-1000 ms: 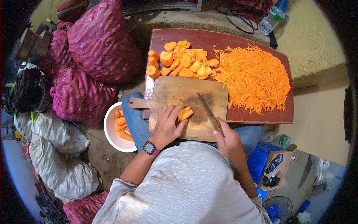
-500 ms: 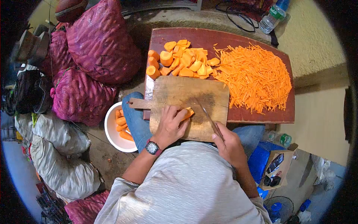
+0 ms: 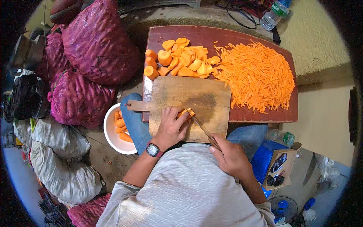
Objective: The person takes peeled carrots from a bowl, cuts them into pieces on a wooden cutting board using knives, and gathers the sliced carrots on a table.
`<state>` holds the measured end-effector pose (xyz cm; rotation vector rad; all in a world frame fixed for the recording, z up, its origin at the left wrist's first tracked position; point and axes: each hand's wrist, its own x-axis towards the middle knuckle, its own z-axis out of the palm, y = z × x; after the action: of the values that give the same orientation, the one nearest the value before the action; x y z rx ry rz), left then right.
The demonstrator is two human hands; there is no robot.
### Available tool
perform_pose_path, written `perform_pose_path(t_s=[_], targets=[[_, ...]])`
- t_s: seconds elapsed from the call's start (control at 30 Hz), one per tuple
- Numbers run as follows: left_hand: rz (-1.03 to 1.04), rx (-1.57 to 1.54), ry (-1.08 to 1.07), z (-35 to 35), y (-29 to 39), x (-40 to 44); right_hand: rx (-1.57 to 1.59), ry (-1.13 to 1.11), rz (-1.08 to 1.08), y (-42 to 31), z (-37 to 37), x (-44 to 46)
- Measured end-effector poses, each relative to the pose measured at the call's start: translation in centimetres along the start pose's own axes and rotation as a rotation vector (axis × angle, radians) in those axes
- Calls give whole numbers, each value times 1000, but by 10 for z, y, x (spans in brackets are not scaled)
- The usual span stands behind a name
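Note:
A wooden cutting board (image 3: 170, 89) with a handle lies across the front of the red table. My left hand (image 3: 170, 125), with a watch on the wrist, is closed over a carrot piece (image 3: 184, 113) and holds it against the board. My right hand (image 3: 227, 153) grips a knife (image 3: 205, 132) by its handle. The blade's tip end meets the right end of the carrot piece. Behind the board lie chunky carrot pieces (image 3: 185, 60), and to their right is a big heap of carrot strips (image 3: 261, 77).
The red table (image 3: 242, 36) carries the board and carrots. A white basin (image 3: 107, 128) with whole carrots stands left of my knee. Filled red mesh sacks (image 3: 102, 45) and white sacks (image 3: 62, 170) line the left side. An open cardboard box (image 3: 289, 166) is at the right.
The knife has swung left and down, from apart from the carrot piece to touching its right end. My left hand keeps hold of the piece. The whole view has shifted slightly.

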<state>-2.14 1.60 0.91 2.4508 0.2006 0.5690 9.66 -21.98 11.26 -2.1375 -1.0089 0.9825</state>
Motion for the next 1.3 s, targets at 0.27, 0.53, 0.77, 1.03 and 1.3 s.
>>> perform_pose_path(t_s=[0.27,0.53,0.77,1.03,1.3], targets=[[4,1,-15,-2,-2,0,-49,-60,16,-3,-1,1],[-15,11,-24,-2,-1,0,-2,-86,22,-2,-3,4],[-9,-7,-5,0,-3,-1,2,-91,51,-3,-3,6],[1,-1,5,0,-3,-1,4,-83,51,-6,-2,6],[-11,-25,28,-2,-4,-3,-67,-79,19,-2,-4,3]])
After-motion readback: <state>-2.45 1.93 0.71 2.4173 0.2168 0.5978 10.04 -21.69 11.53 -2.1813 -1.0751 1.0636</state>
